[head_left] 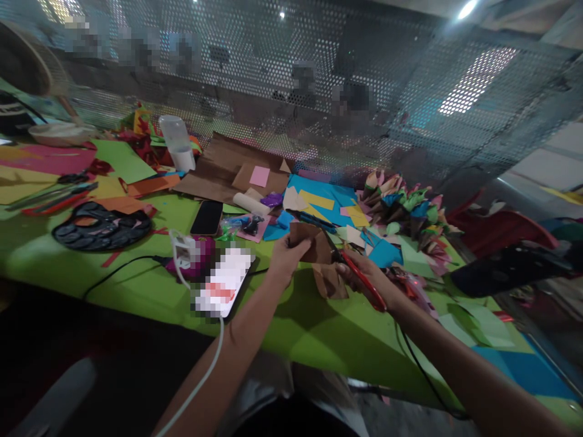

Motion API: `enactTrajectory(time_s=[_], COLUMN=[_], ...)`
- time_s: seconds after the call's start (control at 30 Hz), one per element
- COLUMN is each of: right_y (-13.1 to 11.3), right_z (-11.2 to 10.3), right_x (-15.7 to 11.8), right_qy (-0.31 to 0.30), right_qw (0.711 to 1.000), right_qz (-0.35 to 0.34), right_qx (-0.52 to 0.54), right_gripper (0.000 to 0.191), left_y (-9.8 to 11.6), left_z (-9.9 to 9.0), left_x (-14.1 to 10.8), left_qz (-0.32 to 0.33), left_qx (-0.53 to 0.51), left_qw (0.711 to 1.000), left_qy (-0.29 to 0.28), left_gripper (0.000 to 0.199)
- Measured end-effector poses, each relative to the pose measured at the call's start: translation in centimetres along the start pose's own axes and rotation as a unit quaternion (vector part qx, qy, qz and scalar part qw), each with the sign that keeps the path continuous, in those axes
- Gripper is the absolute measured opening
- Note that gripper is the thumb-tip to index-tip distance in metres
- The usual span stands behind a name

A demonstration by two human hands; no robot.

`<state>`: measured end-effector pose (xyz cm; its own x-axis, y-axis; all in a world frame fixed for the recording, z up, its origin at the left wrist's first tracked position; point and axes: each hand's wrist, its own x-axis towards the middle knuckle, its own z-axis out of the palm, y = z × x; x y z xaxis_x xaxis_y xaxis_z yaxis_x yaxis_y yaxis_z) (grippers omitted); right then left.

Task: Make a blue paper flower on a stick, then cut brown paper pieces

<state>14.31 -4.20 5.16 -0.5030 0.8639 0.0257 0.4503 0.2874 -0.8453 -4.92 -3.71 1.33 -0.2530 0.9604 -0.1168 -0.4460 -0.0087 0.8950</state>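
Observation:
My left hand [288, 255] pinches a piece of brown paper [314, 243] by its left side, just above the green tabletop. Red-handled scissors [364, 282] are in my right hand [367, 276], its fingers wrapped round the handles. The dark blades point up and left and lie against the paper's right part. Below the blades, another flap of brown paper [330, 281] hangs folded; whether it is joined to the held piece I cannot tell. Beyond my hands lie blue pens [316, 223] and small cut paper scraps.
Left of my arm are a lit phone [228, 282] on a white cable, a purple power block [194, 258], a dark phone [207, 217] and a black palette [102, 226]. Folded paper flowers [410, 206] stand at the right. A perforated metal screen [273, 121] rises behind the table.

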Motion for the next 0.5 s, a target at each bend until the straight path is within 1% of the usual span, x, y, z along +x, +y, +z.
enactTrajectory(time_s=[0.17, 0.5], right_y=[-0.21, 0.44], right_z=[0.11, -0.29], right_x=[0.16, 0.32], right_qy=[0.004, 0.001], right_qw=[1.000, 1.000], right_qz=[0.013, 0.011], right_qx=[0.002, -0.022], right_gripper=[0.055, 0.051], left_y=[-0.17, -0.17], left_z=[-0.18, -0.16], left_x=[0.04, -0.05], left_qz=[0.001, 0.001], left_qx=[0.003, -0.009], left_qw=[1.000, 1.000], left_qy=[-0.002, -0.010], left_gripper=[0.033, 0.034])
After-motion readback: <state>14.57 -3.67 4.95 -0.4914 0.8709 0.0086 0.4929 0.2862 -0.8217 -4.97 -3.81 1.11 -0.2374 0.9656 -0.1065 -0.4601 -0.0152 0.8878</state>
